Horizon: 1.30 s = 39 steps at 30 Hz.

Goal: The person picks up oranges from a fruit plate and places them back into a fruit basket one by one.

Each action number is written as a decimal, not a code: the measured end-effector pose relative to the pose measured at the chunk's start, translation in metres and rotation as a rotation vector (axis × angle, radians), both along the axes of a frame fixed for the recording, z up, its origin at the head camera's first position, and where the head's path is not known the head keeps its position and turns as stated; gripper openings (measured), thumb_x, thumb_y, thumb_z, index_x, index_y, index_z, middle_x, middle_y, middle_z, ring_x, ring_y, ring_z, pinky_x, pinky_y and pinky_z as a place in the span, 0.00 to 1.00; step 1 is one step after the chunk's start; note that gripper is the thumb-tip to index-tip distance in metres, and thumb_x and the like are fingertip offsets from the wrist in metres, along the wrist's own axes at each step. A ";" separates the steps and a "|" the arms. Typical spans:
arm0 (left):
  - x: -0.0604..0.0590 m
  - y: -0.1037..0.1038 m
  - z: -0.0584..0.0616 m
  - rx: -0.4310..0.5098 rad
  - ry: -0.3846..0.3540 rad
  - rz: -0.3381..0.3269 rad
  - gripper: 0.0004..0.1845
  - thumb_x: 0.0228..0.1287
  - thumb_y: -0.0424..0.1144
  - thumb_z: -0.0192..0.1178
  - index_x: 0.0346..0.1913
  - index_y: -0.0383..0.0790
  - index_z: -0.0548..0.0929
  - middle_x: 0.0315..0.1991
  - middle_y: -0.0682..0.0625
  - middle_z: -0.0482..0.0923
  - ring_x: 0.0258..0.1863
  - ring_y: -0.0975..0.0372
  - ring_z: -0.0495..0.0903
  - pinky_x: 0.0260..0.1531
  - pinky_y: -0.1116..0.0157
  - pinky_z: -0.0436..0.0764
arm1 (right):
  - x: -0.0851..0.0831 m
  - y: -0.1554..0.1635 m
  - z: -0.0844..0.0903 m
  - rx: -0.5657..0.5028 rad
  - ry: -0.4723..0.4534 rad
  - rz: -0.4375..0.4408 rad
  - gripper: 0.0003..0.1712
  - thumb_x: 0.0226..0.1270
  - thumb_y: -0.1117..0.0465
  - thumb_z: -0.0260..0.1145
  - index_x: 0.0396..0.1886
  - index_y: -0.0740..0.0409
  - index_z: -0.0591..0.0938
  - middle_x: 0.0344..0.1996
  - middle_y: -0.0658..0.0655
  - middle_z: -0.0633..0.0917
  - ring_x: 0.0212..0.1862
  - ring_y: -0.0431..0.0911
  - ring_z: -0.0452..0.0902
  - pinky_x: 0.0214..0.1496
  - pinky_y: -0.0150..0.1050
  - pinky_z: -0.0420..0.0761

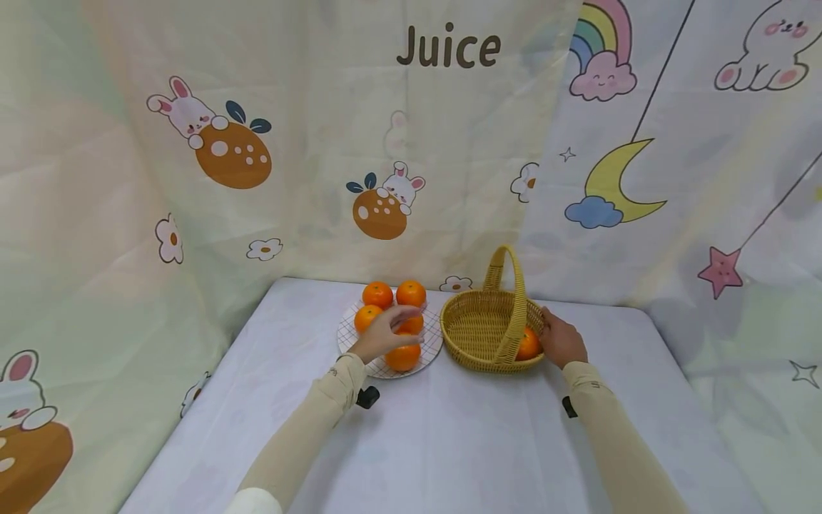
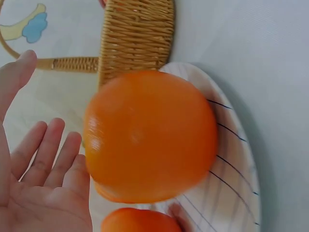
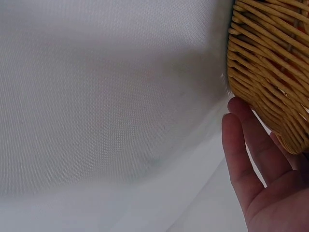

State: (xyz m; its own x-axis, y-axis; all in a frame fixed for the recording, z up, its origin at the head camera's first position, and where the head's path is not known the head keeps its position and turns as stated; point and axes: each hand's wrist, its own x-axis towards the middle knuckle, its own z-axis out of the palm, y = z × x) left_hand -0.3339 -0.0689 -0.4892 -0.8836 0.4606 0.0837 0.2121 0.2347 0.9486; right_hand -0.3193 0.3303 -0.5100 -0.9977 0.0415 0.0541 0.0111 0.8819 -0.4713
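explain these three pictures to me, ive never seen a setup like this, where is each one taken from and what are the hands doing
There is no robot here: a person works with two bare hands. The wide picture is taken from the person's head, looking forward and down; the two close ones are taken from the left wrist and the right wrist. On the white-covered table are a checked plate with at least five oranges and a wicker basket with one orange visible inside. The left hand is over the plate, thumb and fingers apart, with no fruit visibly held. The right hand touches the basket's outer side with its fingers.
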 end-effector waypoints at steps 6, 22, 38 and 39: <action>0.002 -0.006 -0.008 0.010 -0.030 0.019 0.35 0.55 0.42 0.73 0.66 0.41 0.73 0.63 0.52 0.73 0.66 0.59 0.68 0.66 0.58 0.66 | -0.001 0.000 -0.002 0.000 0.000 -0.010 0.30 0.76 0.65 0.45 0.75 0.66 0.56 0.66 0.73 0.68 0.61 0.68 0.69 0.60 0.62 0.70; 0.009 -0.013 -0.032 -0.095 0.035 0.073 0.31 0.54 0.48 0.74 0.62 0.49 0.77 0.59 0.59 0.76 0.61 0.61 0.72 0.64 0.59 0.68 | -0.002 0.002 -0.004 0.004 -0.001 -0.020 0.30 0.77 0.65 0.43 0.75 0.64 0.55 0.63 0.74 0.70 0.45 0.60 0.77 0.48 0.57 0.79; 0.015 -0.008 -0.058 -0.143 -0.001 0.135 0.38 0.44 0.56 0.77 0.62 0.66 0.74 0.61 0.55 0.70 0.55 0.56 0.73 0.56 0.53 0.74 | -0.001 0.000 -0.006 -0.003 0.018 -0.040 0.29 0.76 0.64 0.46 0.74 0.66 0.57 0.65 0.72 0.68 0.60 0.67 0.71 0.59 0.62 0.72; 0.015 -0.008 -0.059 -0.137 0.003 0.134 0.38 0.44 0.56 0.77 0.62 0.66 0.74 0.61 0.55 0.70 0.55 0.56 0.73 0.56 0.53 0.74 | -0.001 0.000 -0.006 -0.001 0.015 -0.042 0.29 0.77 0.64 0.46 0.74 0.66 0.57 0.65 0.72 0.68 0.60 0.67 0.70 0.59 0.62 0.71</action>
State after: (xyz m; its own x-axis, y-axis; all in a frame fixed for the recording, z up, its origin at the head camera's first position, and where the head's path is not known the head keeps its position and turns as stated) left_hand -0.3186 -0.0766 -0.5481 -0.9378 0.3458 0.0313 0.1731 0.3876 0.9054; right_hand -0.3205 0.3306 -0.5159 -0.9941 0.0838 0.0689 0.0414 0.8802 -0.4729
